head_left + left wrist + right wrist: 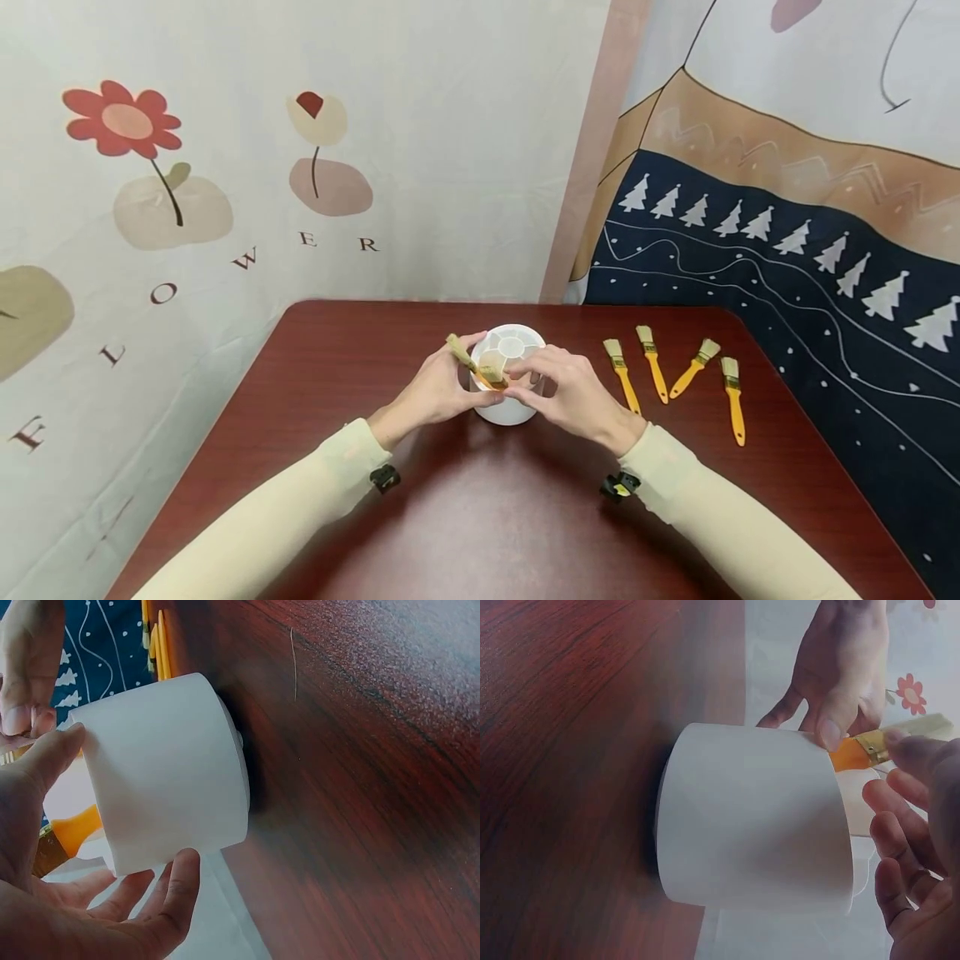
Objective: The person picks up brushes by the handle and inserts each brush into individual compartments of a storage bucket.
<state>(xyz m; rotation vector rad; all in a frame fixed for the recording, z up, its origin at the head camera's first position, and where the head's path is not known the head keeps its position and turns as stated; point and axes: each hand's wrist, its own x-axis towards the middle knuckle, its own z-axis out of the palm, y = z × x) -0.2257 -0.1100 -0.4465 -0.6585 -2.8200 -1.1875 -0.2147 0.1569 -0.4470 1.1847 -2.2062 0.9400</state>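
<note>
A white round organizer with a divided top (513,343) stands on the table, gripped at its left side by my left hand (438,385), the thumb on the near rim. One paintbrush (459,350) leans left in it, bristles up; its orange handle (79,829) goes down inside the wall. A second paintbrush (492,375) is at the near rim, bristles up. My right hand (573,392) seems to pinch it near the bristles; in the right wrist view the thumb (911,754) overlaps a brush's ferrule (871,748). The lower ends of both handles are hidden.
Several yellow-handled paintbrushes lie at the table's right, among them a nearer one (734,400) and a slanted one (695,367). The dark red tabletop (337,342) meets a flower-printed cloth (465,167) behind and a dark patterned cloth (750,275) at the right.
</note>
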